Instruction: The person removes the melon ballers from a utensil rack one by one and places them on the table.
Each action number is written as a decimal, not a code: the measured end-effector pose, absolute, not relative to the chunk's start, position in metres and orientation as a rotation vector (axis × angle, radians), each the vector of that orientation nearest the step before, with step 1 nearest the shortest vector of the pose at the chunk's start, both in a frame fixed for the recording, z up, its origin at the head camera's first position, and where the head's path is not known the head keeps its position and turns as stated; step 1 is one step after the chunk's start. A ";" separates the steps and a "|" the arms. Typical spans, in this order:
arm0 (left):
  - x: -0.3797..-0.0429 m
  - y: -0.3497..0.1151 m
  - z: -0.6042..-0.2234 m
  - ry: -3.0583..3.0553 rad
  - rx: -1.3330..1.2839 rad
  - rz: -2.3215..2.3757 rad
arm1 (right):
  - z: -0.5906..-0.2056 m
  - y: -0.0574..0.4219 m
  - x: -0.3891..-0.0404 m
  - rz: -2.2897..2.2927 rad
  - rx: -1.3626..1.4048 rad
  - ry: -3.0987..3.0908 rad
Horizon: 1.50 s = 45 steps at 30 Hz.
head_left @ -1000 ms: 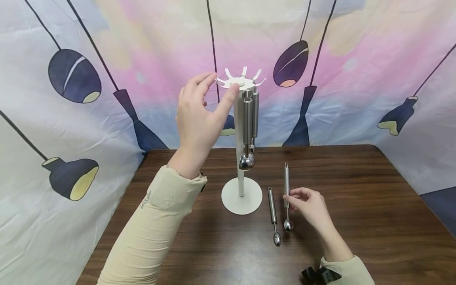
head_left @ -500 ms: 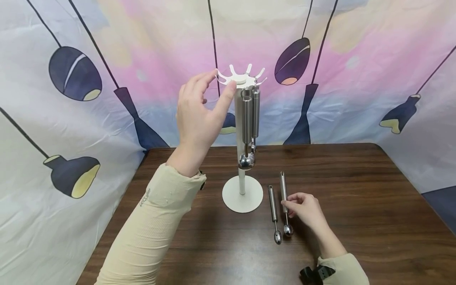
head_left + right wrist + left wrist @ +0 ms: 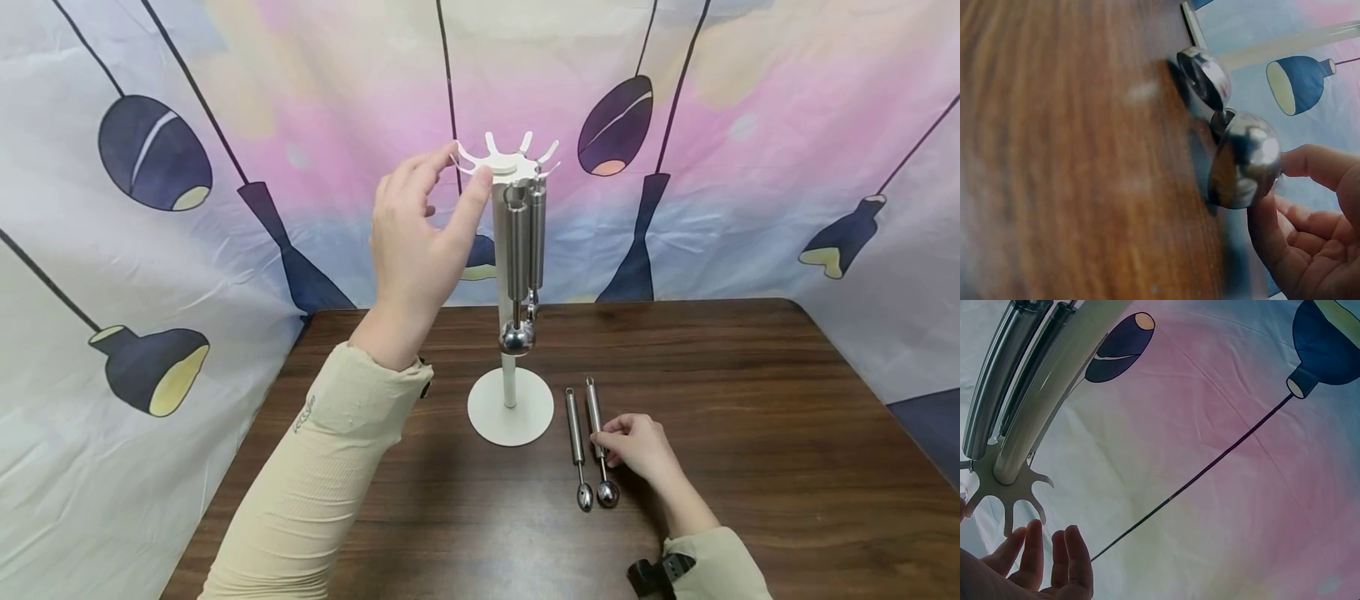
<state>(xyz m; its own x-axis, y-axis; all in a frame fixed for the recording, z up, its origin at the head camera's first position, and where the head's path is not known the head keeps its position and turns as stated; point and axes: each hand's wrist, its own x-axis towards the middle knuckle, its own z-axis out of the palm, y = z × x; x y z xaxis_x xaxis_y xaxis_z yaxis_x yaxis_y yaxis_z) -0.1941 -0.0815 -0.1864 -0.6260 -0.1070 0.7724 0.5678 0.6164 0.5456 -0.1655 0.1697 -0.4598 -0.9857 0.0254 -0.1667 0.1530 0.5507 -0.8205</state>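
Note:
A white utensil stand (image 3: pixel 510 403) with a crown of curved hooks carries steel melon ballers (image 3: pixel 517 258) hanging handle-up at its front right. My left hand (image 3: pixel 416 237) is raised at the crown, thumb on its near side and fingertips on the left hook tips. In the left wrist view the fingers (image 3: pixel 1034 550) reach the hook ends. Low at the right, my right hand (image 3: pixel 641 450) pinches a melon baller (image 3: pixel 595 408) by its handle, thumb and fingers near the neck. Its round bowl (image 3: pixel 1247 162) is close over the wood. Just left lies another melon baller (image 3: pixel 575 433), its bowl pierced.
The brown wooden table (image 3: pixel 750 375) runs back to a cloth backdrop (image 3: pixel 337 100) painted with hanging lamps. The stand's round base is left of the two lower melon ballers. A black device (image 3: pixel 660 575) is on the right wrist.
My right hand has brought its melon baller left and toward me, beside the other one, tilting its handle left. The crown of hooks has turned slightly under my left hand.

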 end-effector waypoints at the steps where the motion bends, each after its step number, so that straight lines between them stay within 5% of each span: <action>1: -0.194 -0.082 -0.186 -2.013 -0.367 -1.044 | -0.460 0.169 -0.166 -1.415 0.157 2.644; 24: -0.195 -0.084 -0.188 -1.964 -0.394 -1.090 | -0.457 0.170 -0.168 -1.356 0.163 2.634; 45: -0.199 -0.087 -0.189 -1.945 -0.405 -1.066 | -0.382 0.158 -0.152 -1.845 0.006 2.788</action>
<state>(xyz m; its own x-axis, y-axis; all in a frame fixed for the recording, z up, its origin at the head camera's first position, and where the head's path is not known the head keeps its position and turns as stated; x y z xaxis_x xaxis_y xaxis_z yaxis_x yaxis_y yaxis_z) -0.1988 -0.0873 -0.1893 -0.5794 -0.1133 0.8071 0.6193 0.5825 0.5264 -0.1523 0.1582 -0.3818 -0.9799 0.1131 0.1646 -0.1073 0.3971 -0.9115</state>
